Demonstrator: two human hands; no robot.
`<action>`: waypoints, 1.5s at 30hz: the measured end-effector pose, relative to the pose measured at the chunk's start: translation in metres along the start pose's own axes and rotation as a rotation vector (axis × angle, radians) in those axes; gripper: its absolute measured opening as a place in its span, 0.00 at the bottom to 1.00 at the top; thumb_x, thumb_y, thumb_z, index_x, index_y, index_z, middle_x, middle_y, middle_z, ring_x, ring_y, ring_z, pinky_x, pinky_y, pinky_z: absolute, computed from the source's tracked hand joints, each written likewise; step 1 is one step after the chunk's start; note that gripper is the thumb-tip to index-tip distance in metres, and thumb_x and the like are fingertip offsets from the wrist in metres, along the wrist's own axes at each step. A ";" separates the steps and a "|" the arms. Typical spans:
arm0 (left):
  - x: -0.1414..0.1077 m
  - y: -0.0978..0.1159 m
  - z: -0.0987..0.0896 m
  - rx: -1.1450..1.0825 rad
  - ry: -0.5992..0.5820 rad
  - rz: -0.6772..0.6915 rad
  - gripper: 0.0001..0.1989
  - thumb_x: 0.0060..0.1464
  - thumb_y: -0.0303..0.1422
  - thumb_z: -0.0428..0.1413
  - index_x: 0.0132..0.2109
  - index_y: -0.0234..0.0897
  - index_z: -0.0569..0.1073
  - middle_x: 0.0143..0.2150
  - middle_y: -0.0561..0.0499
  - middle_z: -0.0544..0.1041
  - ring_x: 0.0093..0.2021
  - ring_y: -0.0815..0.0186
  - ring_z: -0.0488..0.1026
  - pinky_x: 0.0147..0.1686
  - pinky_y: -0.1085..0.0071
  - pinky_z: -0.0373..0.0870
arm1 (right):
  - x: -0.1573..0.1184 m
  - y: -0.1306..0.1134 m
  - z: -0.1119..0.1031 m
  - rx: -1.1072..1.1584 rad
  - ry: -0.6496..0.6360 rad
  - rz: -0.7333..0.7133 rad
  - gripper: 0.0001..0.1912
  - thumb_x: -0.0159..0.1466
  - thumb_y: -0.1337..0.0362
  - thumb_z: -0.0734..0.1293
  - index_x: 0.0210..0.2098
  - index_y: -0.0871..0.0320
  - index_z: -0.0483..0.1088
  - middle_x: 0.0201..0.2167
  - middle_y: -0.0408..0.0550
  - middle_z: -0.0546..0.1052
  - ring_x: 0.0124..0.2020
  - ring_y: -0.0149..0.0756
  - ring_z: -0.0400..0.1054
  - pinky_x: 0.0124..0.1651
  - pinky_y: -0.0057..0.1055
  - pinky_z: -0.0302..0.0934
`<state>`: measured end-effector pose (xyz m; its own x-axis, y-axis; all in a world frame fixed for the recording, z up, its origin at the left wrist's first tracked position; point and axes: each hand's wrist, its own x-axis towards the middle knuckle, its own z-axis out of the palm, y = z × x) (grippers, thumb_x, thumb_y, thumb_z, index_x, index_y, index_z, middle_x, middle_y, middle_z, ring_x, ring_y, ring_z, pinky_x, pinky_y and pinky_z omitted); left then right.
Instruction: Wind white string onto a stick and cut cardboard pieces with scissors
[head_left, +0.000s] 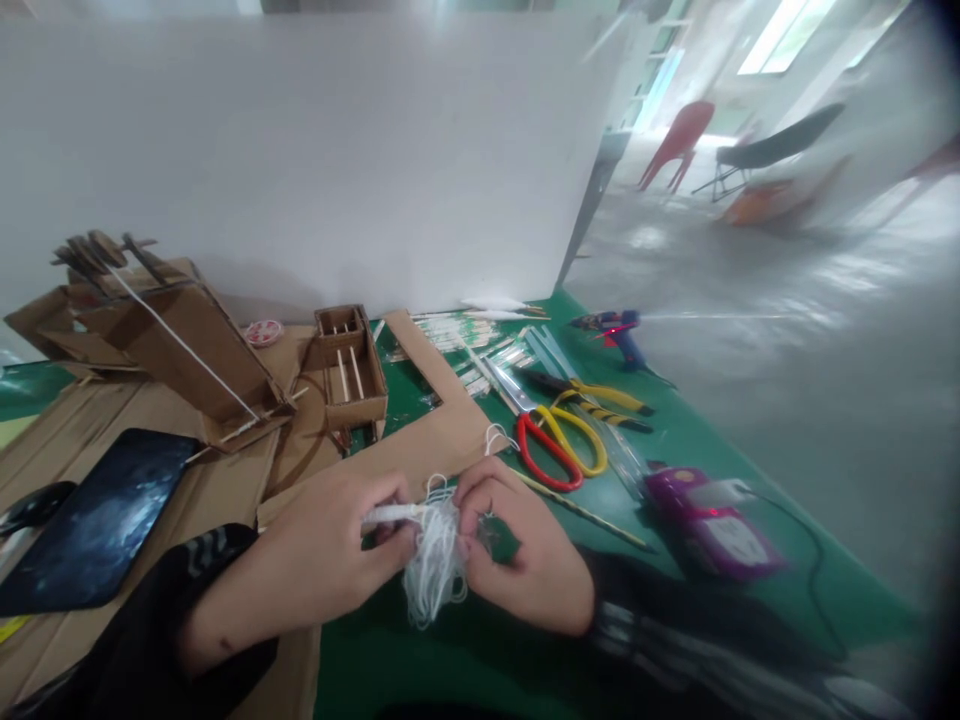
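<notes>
1. As it pinches a white stick-like piece (pixel 391 513), the left hand (pixel 352 545) is well curled, thumb and fingertips drawn together; the grip presumably steadies the piece.
2. The right hand (pixel 525 560) is half curled, thumb and fingertips on the near side of a bundle of white string (pixel 435 570). The bundle sits between the two hands, loops hanging below the fingertips; holding it from both sides probably limits tangling.
3. Just beyond the right hand's knuckles, a small string loop (pixel 496 434) lies at the corner of a cardboard strip (pixel 405 440). Whether it joins the bundle cannot be told.
4. Ahead and right of the right hand lie scissors (pixel 538 412), handles turned toward it, likely for easy reach. Pliers (pixel 615 395) lie past them; a glue-gun-like tool (pixel 622 337) rests farther off, perhaps to keep heat away.
5. To the right of the right hand stands a purple box (pixel 682 495) with a cable (pixel 814 560), apparently set aside to leave working room.
6. Left of the left hand, a dark tablet-like slab (pixel 105 520) lies flat on cardboard sheets (pixel 225 485).
</notes>
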<state>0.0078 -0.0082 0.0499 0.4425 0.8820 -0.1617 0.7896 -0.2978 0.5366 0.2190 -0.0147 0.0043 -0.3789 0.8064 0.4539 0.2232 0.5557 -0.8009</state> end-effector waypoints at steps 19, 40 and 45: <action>-0.008 0.013 0.012 -0.436 -0.043 0.093 0.08 0.58 0.37 0.52 0.37 0.41 0.74 0.36 0.54 0.77 0.37 0.64 0.73 0.37 0.74 0.67 | -0.003 0.005 0.002 -0.115 0.027 -0.108 0.08 0.57 0.74 0.66 0.35 0.57 0.69 0.38 0.49 0.71 0.39 0.34 0.68 0.41 0.30 0.65; -0.001 0.008 0.012 -0.546 -0.026 -0.123 0.17 0.63 0.46 0.45 0.34 0.38 0.66 0.30 0.55 0.69 0.31 0.67 0.66 0.32 0.72 0.64 | -0.001 0.006 0.004 -0.177 0.027 -0.095 0.08 0.54 0.73 0.65 0.32 0.55 0.67 0.36 0.49 0.71 0.37 0.37 0.68 0.40 0.34 0.67; -0.002 0.008 0.011 -0.449 0.014 -0.097 0.16 0.64 0.43 0.44 0.31 0.39 0.63 0.27 0.56 0.68 0.29 0.67 0.66 0.31 0.72 0.62 | -0.002 0.006 0.003 -0.130 0.024 -0.059 0.08 0.53 0.74 0.66 0.31 0.56 0.67 0.36 0.49 0.71 0.37 0.36 0.67 0.40 0.32 0.66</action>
<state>0.0181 -0.0161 0.0452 0.3674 0.9039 -0.2190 0.5628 -0.0286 0.8261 0.2183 -0.0135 -0.0025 -0.3733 0.7756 0.5090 0.3163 0.6222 -0.7161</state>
